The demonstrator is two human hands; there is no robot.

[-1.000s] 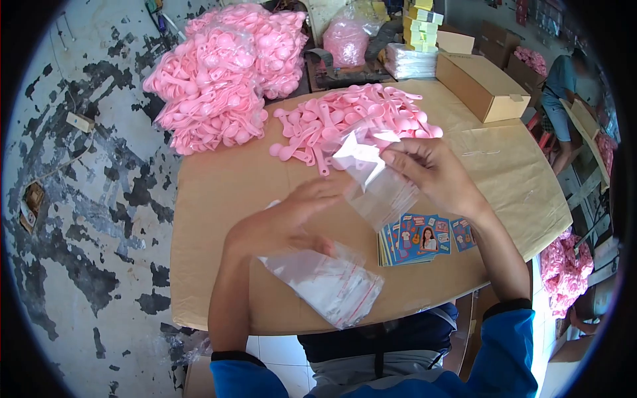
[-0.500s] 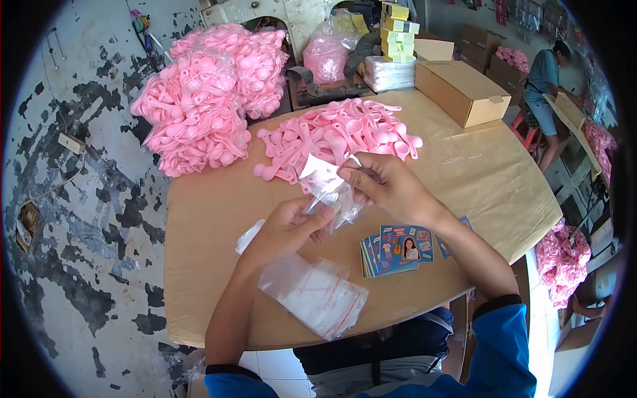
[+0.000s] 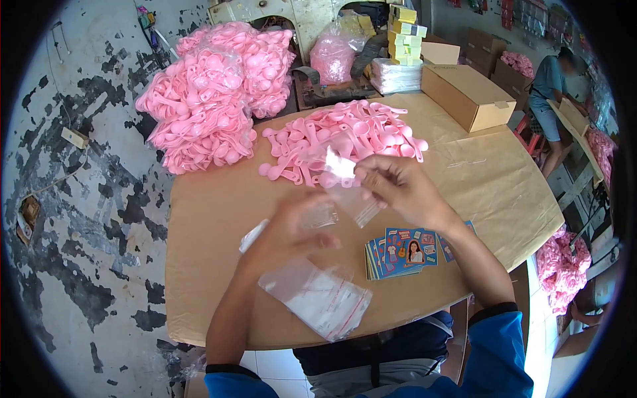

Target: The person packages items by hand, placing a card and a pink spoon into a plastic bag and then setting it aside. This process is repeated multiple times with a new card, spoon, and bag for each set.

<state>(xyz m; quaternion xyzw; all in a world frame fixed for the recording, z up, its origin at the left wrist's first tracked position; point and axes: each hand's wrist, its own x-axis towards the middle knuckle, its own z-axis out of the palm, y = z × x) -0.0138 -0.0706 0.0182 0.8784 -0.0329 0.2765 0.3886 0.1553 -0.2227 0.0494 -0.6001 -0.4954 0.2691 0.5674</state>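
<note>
My right hand pinches the top of a small clear plastic bag, which hangs over the table with light glaring off its upper part. To the left of it, my left hand is smeared by motion, its thumb and fingers apart. Clear film shows beside those fingers. Beneath the left hand lies a stack of flat clear bags with red lines on them. A stack of blue printed cards sits below my right wrist. Beyond the hands spreads a loose heap of pink plastic spoons.
Bulging bags of pink spoons stand at the back left of the paper-covered table. A closed cardboard box is at the back right, beside yellow packets stacked high. Another person works at a bench on the far right.
My left hand has come off the plastic bag and drawn back to the left, opening. The right hand still holds the bag, which now hangs down more fully.
</note>
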